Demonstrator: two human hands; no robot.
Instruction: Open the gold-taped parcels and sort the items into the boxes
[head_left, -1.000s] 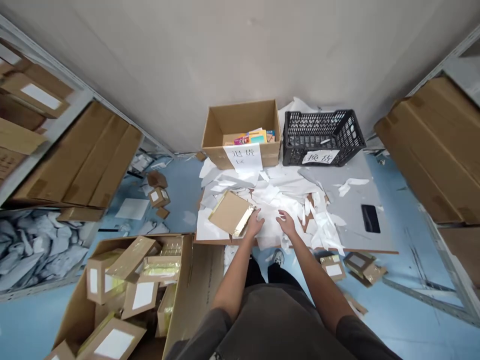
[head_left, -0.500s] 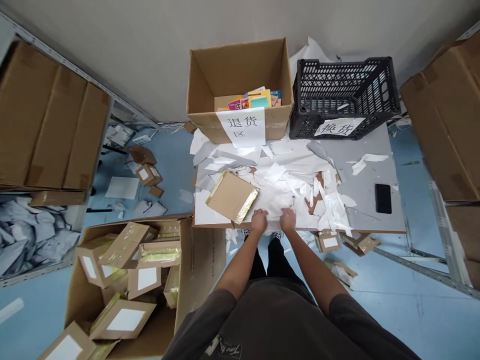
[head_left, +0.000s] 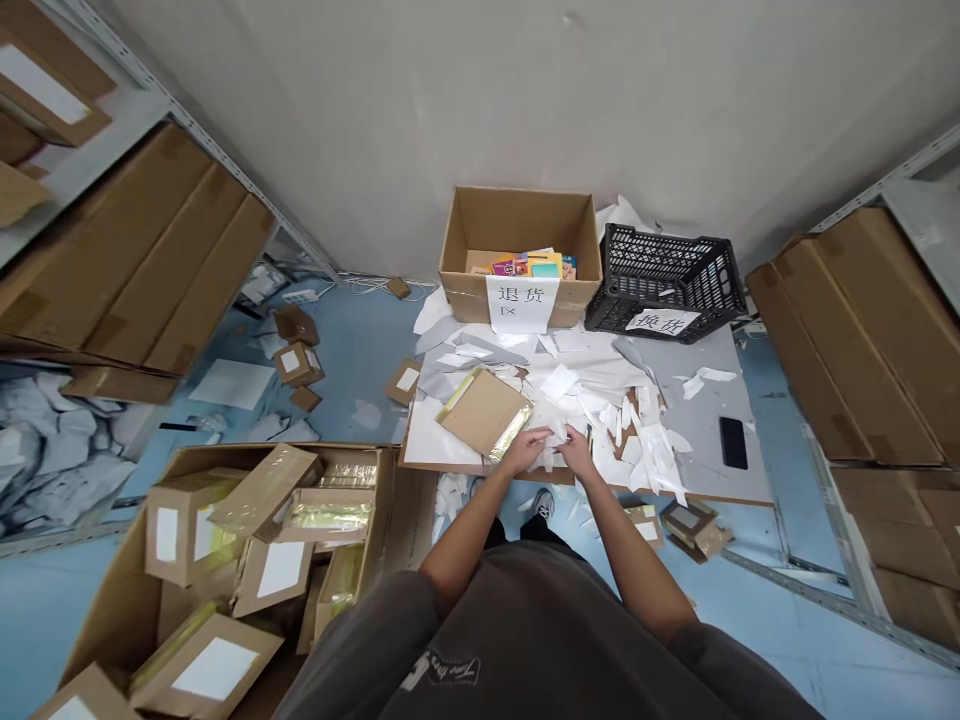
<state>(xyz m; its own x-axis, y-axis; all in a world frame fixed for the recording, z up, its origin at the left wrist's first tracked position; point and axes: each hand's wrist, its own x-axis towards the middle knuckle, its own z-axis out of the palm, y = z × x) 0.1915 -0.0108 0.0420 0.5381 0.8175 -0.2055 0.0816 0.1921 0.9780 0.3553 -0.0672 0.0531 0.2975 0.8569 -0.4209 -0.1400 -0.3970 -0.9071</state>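
Near the table's front edge, my left hand [head_left: 527, 450] and my right hand [head_left: 575, 450] are close together. Both sets of fingers are closed on a crumpled piece of white paper [head_left: 556, 432] between them. Just left of my left hand lies a flat cardboard parcel [head_left: 484, 410], tilted, with shiny tape along its edges. Torn white paper scraps [head_left: 637, 430] cover the table beyond and to the right of my hands.
At the table's back stand a labelled cardboard box [head_left: 517, 225] with booklets and a black plastic crate [head_left: 667, 280]. A phone [head_left: 733, 443] lies right. A large carton [head_left: 386, 490] of taped parcels stands on the floor at left. Shelves with cartons [head_left: 150, 250] flank both sides.
My hands were apart above the paper, then came down to the table's front edge. Now they have come closer together, gripping white paper. The head view has also shifted.
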